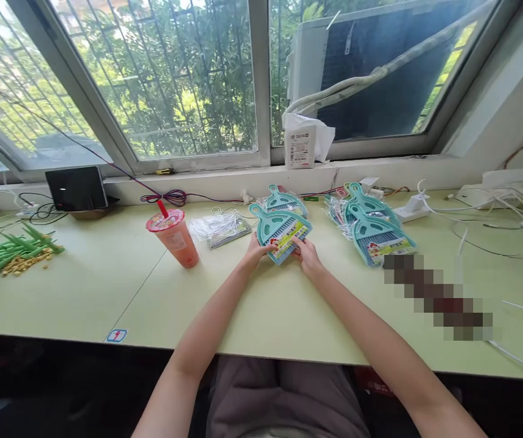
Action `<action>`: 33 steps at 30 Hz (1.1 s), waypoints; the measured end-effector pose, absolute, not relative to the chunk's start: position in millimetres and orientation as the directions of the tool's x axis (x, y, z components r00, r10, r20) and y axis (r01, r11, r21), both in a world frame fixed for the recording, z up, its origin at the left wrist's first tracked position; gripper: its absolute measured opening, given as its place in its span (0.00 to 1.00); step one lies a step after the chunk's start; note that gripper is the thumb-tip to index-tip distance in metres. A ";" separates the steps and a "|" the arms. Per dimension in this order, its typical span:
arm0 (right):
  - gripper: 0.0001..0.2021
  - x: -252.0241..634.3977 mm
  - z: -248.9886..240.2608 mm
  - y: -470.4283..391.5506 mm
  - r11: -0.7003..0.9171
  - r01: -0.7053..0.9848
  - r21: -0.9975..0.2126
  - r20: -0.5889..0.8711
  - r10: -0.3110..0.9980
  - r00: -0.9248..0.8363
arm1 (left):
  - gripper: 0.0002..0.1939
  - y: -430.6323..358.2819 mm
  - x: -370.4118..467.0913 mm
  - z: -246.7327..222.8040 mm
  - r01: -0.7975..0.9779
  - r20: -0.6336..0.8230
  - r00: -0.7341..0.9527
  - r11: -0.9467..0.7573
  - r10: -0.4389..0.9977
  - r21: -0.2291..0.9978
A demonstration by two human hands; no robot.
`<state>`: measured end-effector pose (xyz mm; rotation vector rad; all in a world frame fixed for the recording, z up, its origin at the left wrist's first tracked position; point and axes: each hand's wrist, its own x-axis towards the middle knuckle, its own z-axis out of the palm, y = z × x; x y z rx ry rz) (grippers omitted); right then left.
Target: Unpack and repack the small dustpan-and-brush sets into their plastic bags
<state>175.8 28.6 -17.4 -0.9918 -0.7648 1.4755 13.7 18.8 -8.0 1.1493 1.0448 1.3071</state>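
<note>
Pink cup (179,243) left of held dustpan (282,233)

A sticker (116,336) on the table (74,292) reads, apparently, "9".

Pink drink (180,246) w/ red straw (162,208) on tbl (83,286), blk screen (76,188) nr window (188,79).

Head view, forward-down over table (270,310)
</note>
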 end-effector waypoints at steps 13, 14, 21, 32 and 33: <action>0.11 174.2 -23.5 28.2 -0.052 -0.469 -0.882 -0.124 0.985 0.124 | 0.23 25.1 1.6 -10.0 0.080 0.077 0.009 -0.078 0.997 0.994; 0.12 175.7 -24.3 29.1 -0.037 -0.482 -0.875 -0.117 0.984 0.137 | 0.20 26.6 -3.8 -8.4 0.192 0.129 -0.077 -0.112 0.989 0.975; 0.10 183.3 -22.6 33.1 -0.047 -0.531 -0.846 -0.161 0.972 0.171 | 0.21 30.9 -62.9 -5.0 0.938 0.612 -0.268 0.055 0.744 0.343; 0.10 189.9 -19.9 41.2 -0.017 -0.582 -0.813 -0.193 0.951 0.242 | 0.18 33.2 -64.5 19.3 0.678 0.711 -0.259 -0.400 0.654 0.616; 0.10 192.5 -19.9 43.1 -0.010 -0.585 -0.811 -0.197 0.947 0.256 | 0.17 33.5 -66.5 21.6 0.636 0.673 -0.204 -0.426 0.711 0.643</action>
